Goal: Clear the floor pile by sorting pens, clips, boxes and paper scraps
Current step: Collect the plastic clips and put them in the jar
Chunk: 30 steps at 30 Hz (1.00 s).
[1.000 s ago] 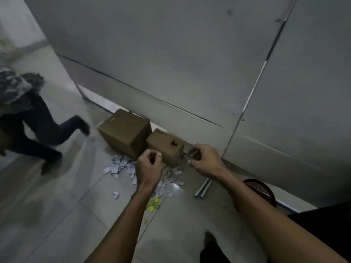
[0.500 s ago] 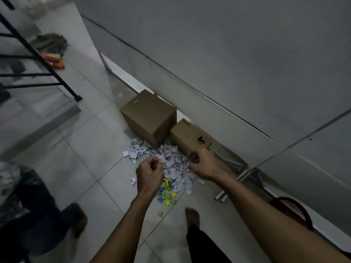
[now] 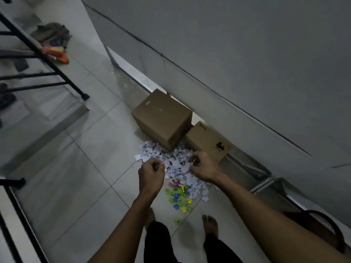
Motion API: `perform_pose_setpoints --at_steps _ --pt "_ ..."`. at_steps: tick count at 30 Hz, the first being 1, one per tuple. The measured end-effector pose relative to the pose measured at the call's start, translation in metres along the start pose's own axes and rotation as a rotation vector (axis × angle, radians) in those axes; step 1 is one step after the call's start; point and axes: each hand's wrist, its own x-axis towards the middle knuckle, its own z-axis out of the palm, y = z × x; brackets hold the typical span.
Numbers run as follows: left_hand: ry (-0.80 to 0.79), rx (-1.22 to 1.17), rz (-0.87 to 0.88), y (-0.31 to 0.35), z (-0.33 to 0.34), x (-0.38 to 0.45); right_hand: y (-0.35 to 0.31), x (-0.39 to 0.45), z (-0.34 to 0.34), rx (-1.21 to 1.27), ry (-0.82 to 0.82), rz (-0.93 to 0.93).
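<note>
Both curled hands, left hand (image 3: 151, 173) and right hand (image 3: 204, 166), hide any grip contents.

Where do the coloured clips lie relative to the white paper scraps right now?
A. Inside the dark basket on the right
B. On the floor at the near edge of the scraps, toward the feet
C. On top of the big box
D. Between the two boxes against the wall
B: the coloured clips are scattered on the tiled floor just nearer the person's feet than the paper scraps.

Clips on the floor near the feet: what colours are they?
Mixed: the clips are green, yellow, blue and pink. The head view, the only one, shows them.
</note>
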Motion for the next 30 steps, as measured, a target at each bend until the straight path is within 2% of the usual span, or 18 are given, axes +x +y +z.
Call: perform_pose_setpoints --at_steps 6,12,16,23,30 --pt "-0.203 0.102 0.099 -0.003 -0.011 0.071 -0.019 0.031 0.025 0.096 0.134 0.098" --pt "-0.521 0.25 0.287 -0.028 -0.01 0.133 -0.022 0.041 0.076 0.304 0.304 0.311" --pt "-0.698 0.356 0.342 -0.058 -0.007 0.148 -0.014 0.035 0.123 0.408 0.36 0.455" --pt "-0.799 0.462 0.282 -0.141 0.008 0.125 0.027 0.011 0.219 0.535 0.365 0.63" --pt "-0.873 0.512 0.268 -0.237 0.06 0.108 0.112 0.016 0.307 0.549 0.349 0.701"
